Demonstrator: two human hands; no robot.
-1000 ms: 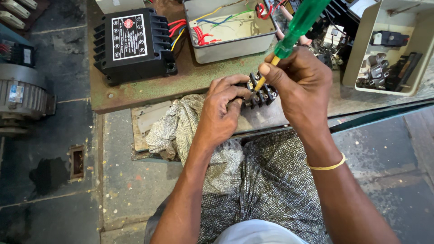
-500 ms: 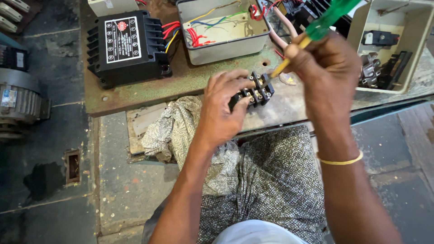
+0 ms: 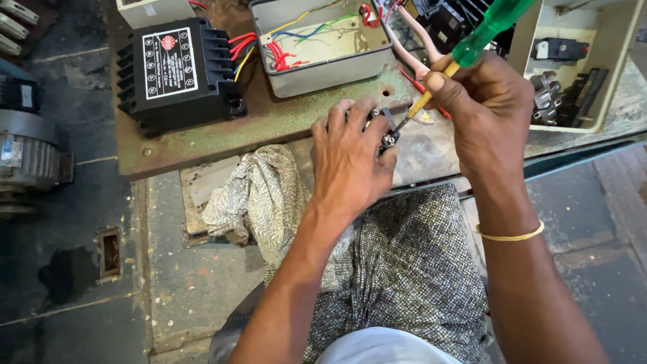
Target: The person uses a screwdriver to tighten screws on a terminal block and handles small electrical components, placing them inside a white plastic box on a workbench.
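Note:
My left hand (image 3: 350,158) grips a small black terminal block (image 3: 385,128) with metal screws, mostly hidden under the fingers, just above the edge of a worn green metal plate (image 3: 269,125). My right hand (image 3: 488,111) holds a green-handled screwdriver (image 3: 485,30) with a yellow shank. Its tip touches the block from the upper right. A thin yellow band circles my right wrist.
On the plate stand a black finned transformer (image 3: 178,71) with red and yellow leads and an open grey box (image 3: 323,44) of coloured wires. A beige case (image 3: 579,61) with black parts is at the right. A patterned cloth (image 3: 263,195) hangs by my lap. A grey motor (image 3: 27,148) sits left.
The view has shifted, so the plate and boxes sit lower in frame. My left hand turned the block and now covers more of it; the screwdriver tip moved from the block's top to its right side.

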